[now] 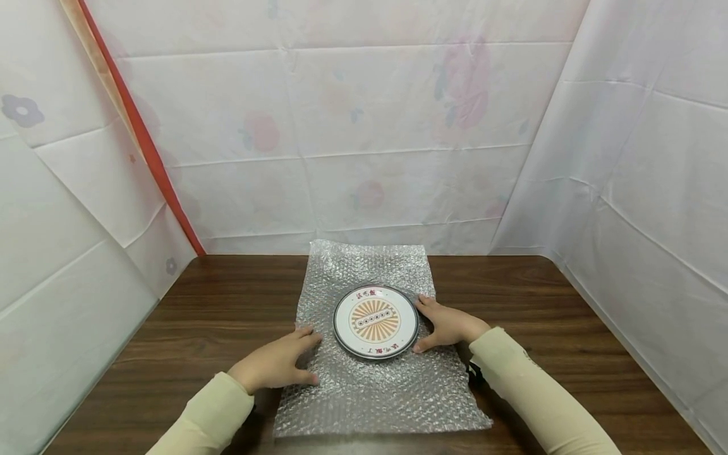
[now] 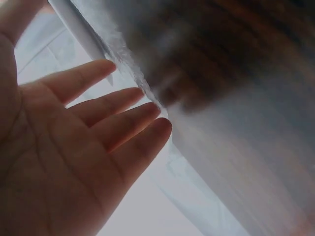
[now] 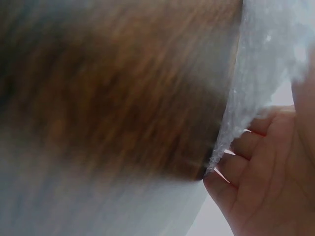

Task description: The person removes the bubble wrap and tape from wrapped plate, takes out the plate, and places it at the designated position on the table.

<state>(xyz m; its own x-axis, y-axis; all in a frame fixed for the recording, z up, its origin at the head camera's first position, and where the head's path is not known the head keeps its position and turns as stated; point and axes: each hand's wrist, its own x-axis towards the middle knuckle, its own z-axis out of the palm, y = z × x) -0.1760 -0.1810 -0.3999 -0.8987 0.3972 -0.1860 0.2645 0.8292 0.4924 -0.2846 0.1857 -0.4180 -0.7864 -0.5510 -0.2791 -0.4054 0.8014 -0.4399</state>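
A round white plate (image 1: 375, 322) with a dark rim, an orange sunburst and red characters lies on a sheet of bubble wrap (image 1: 375, 404). My left hand (image 1: 279, 360) is over the wrap's left edge, apart from the plate, with its fingers spread. In the left wrist view the fingers (image 2: 133, 142) look extended, and the plate's rim (image 2: 81, 32) shows beyond them. To the plate's right, my right hand (image 1: 446, 323) has thumb and fingers spread, fingertips right at the rim. The right wrist view shows its fingers (image 3: 236, 167) lightly bent beside the bubble wrap; the plate is hidden there.
The bubble wrap lies lengthwise on a dark wooden table (image 1: 227, 303), whose surface extends on both sides. White printed cloth (image 1: 352, 126) hangs behind the table and along its left and right sides. A red strip (image 1: 142, 133) runs down the back left corner.
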